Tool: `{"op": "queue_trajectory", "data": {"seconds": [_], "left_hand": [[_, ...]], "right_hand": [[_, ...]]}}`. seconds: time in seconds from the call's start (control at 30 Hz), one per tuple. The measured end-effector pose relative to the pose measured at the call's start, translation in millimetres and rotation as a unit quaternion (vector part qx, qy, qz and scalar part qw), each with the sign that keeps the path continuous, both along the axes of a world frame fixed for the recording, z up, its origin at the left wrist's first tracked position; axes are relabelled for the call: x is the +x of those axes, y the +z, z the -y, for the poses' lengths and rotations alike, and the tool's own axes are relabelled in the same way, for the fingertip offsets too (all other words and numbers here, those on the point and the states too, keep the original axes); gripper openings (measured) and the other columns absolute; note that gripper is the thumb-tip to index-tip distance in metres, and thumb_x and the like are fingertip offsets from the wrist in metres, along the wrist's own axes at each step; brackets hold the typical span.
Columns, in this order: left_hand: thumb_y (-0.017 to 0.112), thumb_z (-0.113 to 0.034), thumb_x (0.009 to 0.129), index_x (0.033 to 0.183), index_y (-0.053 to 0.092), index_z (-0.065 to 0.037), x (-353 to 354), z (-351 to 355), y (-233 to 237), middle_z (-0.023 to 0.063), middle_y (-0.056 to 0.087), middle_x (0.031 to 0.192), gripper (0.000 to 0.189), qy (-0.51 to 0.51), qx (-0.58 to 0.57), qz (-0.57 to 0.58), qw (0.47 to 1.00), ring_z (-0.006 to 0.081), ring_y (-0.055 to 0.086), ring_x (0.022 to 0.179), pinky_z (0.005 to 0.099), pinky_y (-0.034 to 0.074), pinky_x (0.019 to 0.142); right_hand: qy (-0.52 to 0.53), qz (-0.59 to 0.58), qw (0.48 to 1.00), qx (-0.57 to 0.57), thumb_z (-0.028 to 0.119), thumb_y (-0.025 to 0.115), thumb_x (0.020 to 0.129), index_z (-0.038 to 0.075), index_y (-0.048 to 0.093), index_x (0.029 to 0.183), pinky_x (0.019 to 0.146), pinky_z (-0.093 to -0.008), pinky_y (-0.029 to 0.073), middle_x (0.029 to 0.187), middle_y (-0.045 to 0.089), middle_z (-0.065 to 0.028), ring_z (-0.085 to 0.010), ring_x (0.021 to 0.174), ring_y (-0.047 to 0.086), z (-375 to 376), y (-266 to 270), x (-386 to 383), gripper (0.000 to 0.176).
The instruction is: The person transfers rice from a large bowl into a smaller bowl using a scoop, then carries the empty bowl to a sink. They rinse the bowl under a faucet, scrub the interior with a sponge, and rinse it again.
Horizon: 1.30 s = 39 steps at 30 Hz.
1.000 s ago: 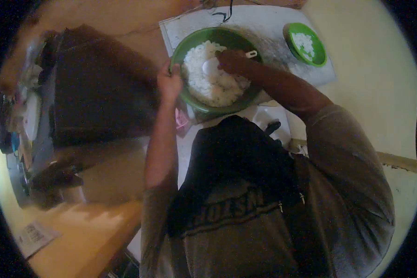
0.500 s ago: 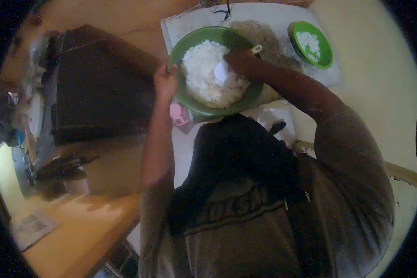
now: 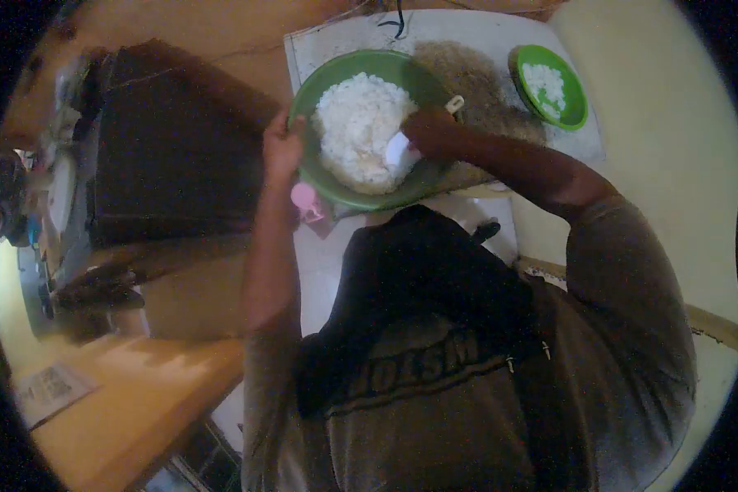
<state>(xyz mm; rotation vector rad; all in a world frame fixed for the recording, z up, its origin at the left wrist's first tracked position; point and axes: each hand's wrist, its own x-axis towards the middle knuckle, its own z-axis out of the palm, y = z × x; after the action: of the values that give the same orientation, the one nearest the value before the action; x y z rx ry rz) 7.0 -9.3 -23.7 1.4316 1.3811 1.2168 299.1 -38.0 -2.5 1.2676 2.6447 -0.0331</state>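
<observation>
A large green bowl (image 3: 340, 70) heaped with white rice (image 3: 357, 123) stands on a white board at the top middle. My left hand (image 3: 280, 152) grips the bowl's left rim. My right hand (image 3: 430, 131) is closed on the handle of a white spoon (image 3: 398, 150), whose scoop sits in the rice at the bowl's near right side. The handle's end sticks out past my knuckles.
A small green bowl (image 3: 574, 111) with white pieces sits at the board's far right. A brownish patch lies on the white board (image 3: 476, 37) between the bowls. A pink object (image 3: 305, 199) lies below the big bowl. A dark box (image 3: 172, 148) stands left.
The spoon and my right hand have moved from the middle of the rice toward the near right rim. My left hand keeps its hold on the rim.
</observation>
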Motion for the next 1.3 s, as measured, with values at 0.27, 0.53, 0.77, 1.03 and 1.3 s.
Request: {"op": "queue_trajectory", "data": {"seconds": [0.27, 0.53, 0.77, 1.03, 1.3], "left_hand": [[0.059, -0.017, 0.090, 0.117, 0.062, -0.006, -7.3, -11.5, -25.3, 0.0098, 0.068, 0.101, 0.029, -0.013, 0.045, -0.043, 0.998, 0.0163, 0.061, 0.091, 0.0307, 0.047, 0.083], [0.057, -0.024, 0.091, 0.106, 0.065, -0.002, 1.9, -13.8, -25.1, 0.0109, 0.068, 0.088, 0.028, -0.005, 0.117, 0.024, 0.993, 0.0183, 0.061, 0.080, 0.0335, 0.048, 0.074], [0.053, -0.029, 0.093, 0.109, 0.066, -0.004, 3.3, -10.9, -14.5, 0.0095, 0.068, 0.088, 0.032, 0.014, 0.015, 0.020, 1.000, 0.0174, 0.061, 0.080, 0.0326, 0.048, 0.075], [0.051, -0.027, 0.094, 0.113, 0.063, -0.003, 9.4, -4.8, -5.2, 0.0153, 0.068, 0.091, 0.032, 0.058, 0.095, -0.050, 0.993, 0.0272, 0.064, 0.082, 0.0361, 0.049, 0.076], [0.052, -0.025, 0.092, 0.103, 0.065, -0.001, -16.8, -10.4, 2.0, 0.0194, 0.068, 0.089, 0.030, 0.060, 0.105, -0.088, 0.989, 0.0325, 0.066, 0.082, 0.0392, 0.050, 0.075]], "right_hand": [[-0.063, -0.077, 0.990, -0.102, 0.024, 0.062, 0.079, 0.010, 0.064, 0.100, 0.069, -0.0481, 0.052, 0.088, 0.066, -0.0165, -0.0327, 0.081, 0.066, 11.0, 36.8, -48.3, 0.026], [-0.017, -0.146, 0.986, -0.075, 0.020, 0.056, 0.080, 0.019, 0.069, 0.103, 0.067, -0.0470, 0.052, 0.085, 0.068, -0.0142, -0.0321, 0.071, 0.067, 4.9, -20.2, -65.2, 0.026], [0.162, -0.181, 0.969, 0.046, 0.022, 0.056, 0.082, 0.008, 0.066, 0.089, 0.072, -0.0462, 0.054, 0.089, 0.067, -0.0146, -0.0316, 0.081, 0.066, -39.2, -1.6, -37.7, 0.019], [-0.097, -0.037, 0.987, -0.119, 0.027, 0.060, 0.080, 0.006, 0.068, 0.094, 0.085, -0.0445, 0.047, 0.101, 0.066, -0.0131, -0.0293, 0.094, 0.061, -108.3, 67.4, -92.8, 0.026], [0.069, 0.079, 0.988, -0.110, 0.018, 0.060, 0.071, 0.005, 0.069, 0.077, 0.063, -0.0436, 0.053, 0.083, 0.068, -0.0145, -0.0307, 0.075, 0.066, -90.0, -9.4, -148.0, 0.017]]}}
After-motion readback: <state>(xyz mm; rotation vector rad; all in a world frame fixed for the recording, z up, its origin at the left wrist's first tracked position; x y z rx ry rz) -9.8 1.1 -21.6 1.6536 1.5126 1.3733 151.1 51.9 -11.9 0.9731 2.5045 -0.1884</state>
